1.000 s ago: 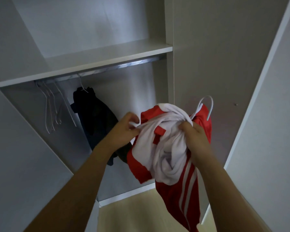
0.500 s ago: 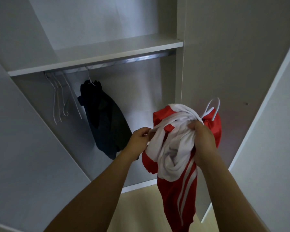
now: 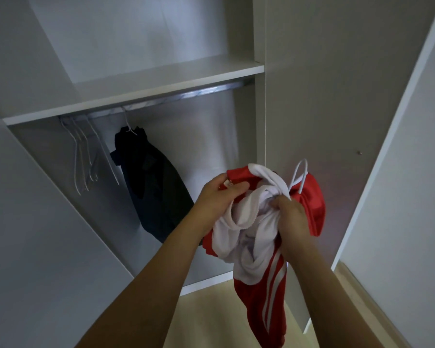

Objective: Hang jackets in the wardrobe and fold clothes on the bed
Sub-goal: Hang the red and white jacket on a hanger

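Observation:
A red jacket with a white lining and white stripes point(image 3: 261, 285) hangs bunched between my hands in front of the open wardrobe. My left hand point(image 3: 219, 199) pinches its red collar edge at the top left. My right hand point(image 3: 290, 217) grips the bunched white lining together with a white hanger point(image 3: 300, 175), whose hook sticks up above the jacket. A dark jacket point(image 3: 151, 187) hangs on a hanger from the metal rail point(image 3: 186, 92) inside the wardrobe.
Several bare white hangers point(image 3: 83, 156) hang at the rail's left end. A white shelf point(image 3: 141, 91) runs above the rail. Open wardrobe doors stand at the left point(image 3: 35, 247) and the right point(image 3: 399, 172). Pale wooden floor point(image 3: 211, 310) lies below.
My left hand moved up and right from the jacket's left side to its red collar. The view shifted, so the wardrobe now sits higher and further right.

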The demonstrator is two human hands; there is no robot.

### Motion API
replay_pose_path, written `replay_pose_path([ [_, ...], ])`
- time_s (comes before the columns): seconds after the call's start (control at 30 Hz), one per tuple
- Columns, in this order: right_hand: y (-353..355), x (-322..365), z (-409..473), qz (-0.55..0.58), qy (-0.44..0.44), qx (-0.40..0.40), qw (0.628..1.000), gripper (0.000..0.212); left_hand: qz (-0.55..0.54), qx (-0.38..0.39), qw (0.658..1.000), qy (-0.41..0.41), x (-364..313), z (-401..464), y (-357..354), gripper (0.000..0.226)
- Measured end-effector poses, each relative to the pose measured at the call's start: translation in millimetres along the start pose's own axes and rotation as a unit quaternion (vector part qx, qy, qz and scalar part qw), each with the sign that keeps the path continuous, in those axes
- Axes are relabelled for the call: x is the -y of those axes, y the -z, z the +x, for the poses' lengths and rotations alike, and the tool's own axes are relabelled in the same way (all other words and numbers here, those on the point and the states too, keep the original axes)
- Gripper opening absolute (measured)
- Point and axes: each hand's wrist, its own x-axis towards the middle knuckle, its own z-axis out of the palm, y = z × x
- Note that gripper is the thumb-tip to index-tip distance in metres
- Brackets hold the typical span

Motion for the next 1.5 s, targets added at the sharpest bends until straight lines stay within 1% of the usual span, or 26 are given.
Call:
replay_pose_path([
  [0.1,7.0,-2.1,-2.7,-0.029,0.012,0.019,0.999,0.049,-0.052,-0.033,0.998,-0.009,-5.5,2.8,-2.3,0.006],
  [0.2,21.5,-2.1,-7.3,-0.08,0.031,0.096,0.992,0.042,0.003,-0.07,0.997,-0.039,-21.6,10.0,12.4,0.01],
  [0.27,29.1,-5.3,-9.8,-0.081,0.053,0.099,0.99,0.023,0.02,-0.054,0.995,-0.078,-35.3,14.9,24.4,0.014],
  [0.3,30.6,-7.6,-9.4,-0.07,0.059,0.081,0.992,0.026,0.044,-0.041,0.995,-0.081,-42.1,15.6,28.0,0.015],
  [0.33,30.1,-8.0,-9.5,-0.056,0.061,0.068,0.994,0.033,0.077,-0.027,0.994,-0.066,-46.5,16.2,29.7,0.013],
  [0.37,27.3,-7.7,-9.8,-0.051,0.065,0.062,0.995,0.035,0.116,-0.008,0.993,-0.035,-47.8,15.9,29.6,0.009],
  [0.4,23.8,-6.8,-10.6,-0.052,0.07,0.064,0.994,0.033,0.149,0.013,0.989,0.0,-45.8,15.0,28.2,0.004],
  [0.47,18.3,-3.0,-11.2,-0.052,0.072,0.068,0.994,0.028,0.173,0.02,0.984,0.043,-33.9,10.5,23.8,0.008],
  [0.5,16.2,-1.2,-11.2,-0.045,0.065,0.066,0.995,0.027,0.159,0.008,0.986,0.045,-26.3,8.2,22.5,0.007],
  [0.57,14.7,-0.6,-10.9,-0.039,0.052,0.059,0.996,0.026,0.13,-0.023,0.991,0.02,-11.5,4.5,22.2,0.007],
  [0.6,14.4,-1.2,-11.1,-0.043,0.044,0.056,0.997,0.026,0.122,-0.025,0.992,0.018,-5.7,4.1,23.4,0.007],
  [0.63,14.2,-1.9,-11.3,-0.05,0.038,0.056,0.996,0.026,0.114,-0.011,0.993,0.027,-3.0,3.4,23.6,0.005],
  [0.67,14.1,-3.0,-11.6,-0.054,0.035,0.059,0.996,0.027,0.1,0.016,0.994,0.041,-1.7,3.4,23.3,0.008],
  [0.73,12.9,-5.3,-12.1,-0.059,0.038,0.067,0.995,0.025,0.054,0.061,0.994,0.072,0.3,5.1,20.8,0.024],
  [0.77,11.4,-5.8,-12.3,-0.062,0.04,0.072,0.995,0.023,0.03,0.065,0.994,0.077,0.6,6.2,18.4,0.028],
  [0.8,10.6,-6.3,-12.6,-0.063,0.041,0.077,0.994,0.023,0.005,0.059,0.995,0.074,1.2,7.6,16.1,0.027],
  [0.87,10.1,-6.3,-13.5,-0.057,0.034,0.09,0.994,0.024,-0.052,0.042,0.996,0.056,1.1,10.6,14.3,0.016],
  [0.93,11.6,-5.1,-14.3,-0.049,0.022,0.099,0.994,0.024,-0.078,0.026,0.996,0.031,-3.7,12.3,17.1,0.005],
  [1.03,15.5,-5.4,-16.0,-0.041,0.023,0.107,0.993,0.022,-0.047,0.02,0.999,0.015,-12.7,17.8,25.0,0.003],
  [1.13,13.8,-6.6,-16.0,-0.053,0.023,0.122,0.991,0.021,-0.029,0.058,0.996,0.065,-17.8,19.1,22.4,0.023],
  [1.2,11.6,-6.4,-16.5,-0.052,0.022,0.135,0.989,0.023,-0.022,0.081,0.992,0.094,-18.7,18.4,16.8,0.03],
  [1.27,11.4,-3.1,-18.4,-0.053,0.023,0.144,0.988,0.02,-0.047,0.096,0.988,0.114,-19.2,18.7,14.4,0.03],
  [1.33,13.9,-0.7,-18.7,-0.056,0.02,0.148,0.987,0.02,-0.095,0.108,0.981,0.132,-20.4,19.7,15.6,0.028],
  [1.4,16.8,0.4,-17.4,-0.076,0.026,0.144,0.986,0.017,-0.093,0.11,0.983,0.116,-22.9,18.9,15.8,0.016],
  [1.47,20.5,0.1,-14.4,-0.096,0.031,0.142,0.985,0.018,-0.017,0.095,0.993,0.065,-27.3,19.8,15.2,0.005],
  [1.5,23.9,-0.3,-12.8,-0.106,0.033,0.153,0.982,0.015,0.02,0.084,0.996,0.032,-32.1,19.7,14.9,0.01],
])
